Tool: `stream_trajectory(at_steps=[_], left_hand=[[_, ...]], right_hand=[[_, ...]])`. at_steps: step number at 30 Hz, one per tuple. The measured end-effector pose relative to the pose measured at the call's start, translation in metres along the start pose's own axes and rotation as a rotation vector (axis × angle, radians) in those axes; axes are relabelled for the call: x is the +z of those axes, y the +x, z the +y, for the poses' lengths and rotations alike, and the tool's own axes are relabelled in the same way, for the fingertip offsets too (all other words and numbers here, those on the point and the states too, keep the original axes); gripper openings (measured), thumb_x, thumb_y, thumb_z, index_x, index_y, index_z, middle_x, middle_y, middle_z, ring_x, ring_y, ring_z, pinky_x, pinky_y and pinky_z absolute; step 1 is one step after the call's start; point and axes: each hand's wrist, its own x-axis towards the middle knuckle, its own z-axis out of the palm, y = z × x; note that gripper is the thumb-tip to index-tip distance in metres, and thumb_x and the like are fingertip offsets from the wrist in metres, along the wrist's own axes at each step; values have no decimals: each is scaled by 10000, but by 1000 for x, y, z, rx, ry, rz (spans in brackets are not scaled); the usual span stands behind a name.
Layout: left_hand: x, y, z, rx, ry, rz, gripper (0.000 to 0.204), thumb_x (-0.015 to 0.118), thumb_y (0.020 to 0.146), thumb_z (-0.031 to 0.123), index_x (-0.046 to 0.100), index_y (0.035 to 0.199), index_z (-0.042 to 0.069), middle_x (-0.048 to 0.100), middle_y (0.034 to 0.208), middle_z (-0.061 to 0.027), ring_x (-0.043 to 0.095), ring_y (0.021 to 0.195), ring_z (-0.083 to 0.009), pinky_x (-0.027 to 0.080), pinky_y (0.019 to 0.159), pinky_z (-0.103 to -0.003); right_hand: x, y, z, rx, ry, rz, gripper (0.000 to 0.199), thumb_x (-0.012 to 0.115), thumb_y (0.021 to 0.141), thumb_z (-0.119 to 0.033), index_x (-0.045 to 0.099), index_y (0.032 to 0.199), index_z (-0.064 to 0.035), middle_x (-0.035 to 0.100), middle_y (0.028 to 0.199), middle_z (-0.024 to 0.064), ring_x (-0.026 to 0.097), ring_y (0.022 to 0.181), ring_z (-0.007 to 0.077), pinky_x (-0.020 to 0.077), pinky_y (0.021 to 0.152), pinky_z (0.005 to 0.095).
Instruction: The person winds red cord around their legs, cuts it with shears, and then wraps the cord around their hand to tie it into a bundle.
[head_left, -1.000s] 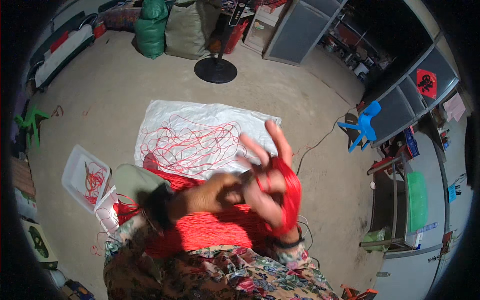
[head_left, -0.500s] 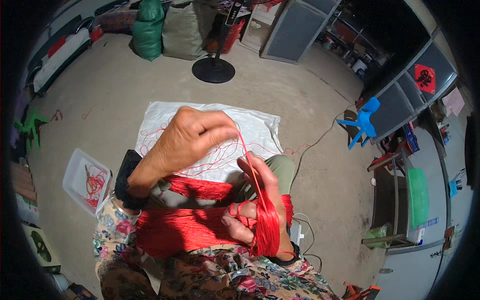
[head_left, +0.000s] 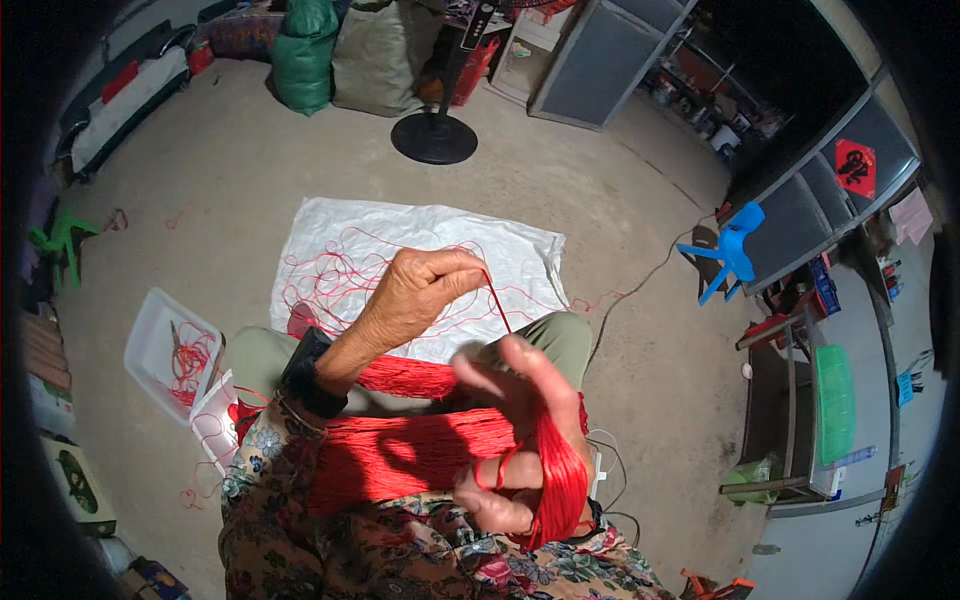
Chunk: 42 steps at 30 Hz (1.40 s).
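My left hand (head_left: 420,295) is raised over my knees, its fingers pinched on a thin red string (head_left: 497,305) that runs down to my right hand (head_left: 515,440). A thick hank of red string (head_left: 555,480) is wound around my right hand, whose fingers are spread and blurred. A wide bundle of red string (head_left: 400,455) lies across my lap. On the floor ahead, loose red string is scattered over a white plastic sheet (head_left: 500,250).
A clear plastic box (head_left: 150,340) with red string in it sits on the floor at my left. A black fan base (head_left: 433,138), green and grey sacks (head_left: 305,50), a blue plastic stool (head_left: 730,255), grey cabinets and a cable on the concrete floor stand further off.
My left hand has stayed lifted with the pinched string and shifted slightly right. My right hand has risen and its fingers have opened out with the hank around it.
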Motion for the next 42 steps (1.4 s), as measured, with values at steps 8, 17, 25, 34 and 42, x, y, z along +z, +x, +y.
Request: stream_trajectory(at_steps=[8,17,25,34,42], left_hand=[[70,-71,28,124,46,-521,108,586,914,146,605,914,40,610,792,-150,621,695,-223,489,669,-361],[-7,-28,92,427,621,-485,68,619,755,83,617,816,52,613,716,-72,652,642,-236,529,547,-363],[-15,-6,18,14,144,-233,150,646,861,92,681,969,-6,692,888,-91,643,795,-131,494,707,-287],[38,-63,88,152,509,-854,104,600,807,152,563,850,66,576,753,-111,629,716,-287,483,581,-415],[-38,15,68,-6,268,-110,175,626,909,146,678,876,-19,681,759,-80,635,697,-131,492,631,-271]], right_hand=[[-37,42,56,-82,-253,298,123,679,786,-40,556,774,-41,311,1508,214,461,1289,472,456,988,555],[-28,10,51,116,-555,-76,121,702,737,-9,634,817,50,409,1427,265,555,851,226,492,855,368],[-19,7,6,161,232,-46,101,690,736,7,597,717,-26,205,1549,235,383,1353,473,437,1031,520],[-42,31,95,272,-515,56,536,698,768,-50,494,1262,-10,589,1098,130,535,1206,272,438,987,389],[-17,7,22,165,-404,-86,131,736,720,-64,611,723,-25,355,1458,222,517,1266,350,427,1026,441]])
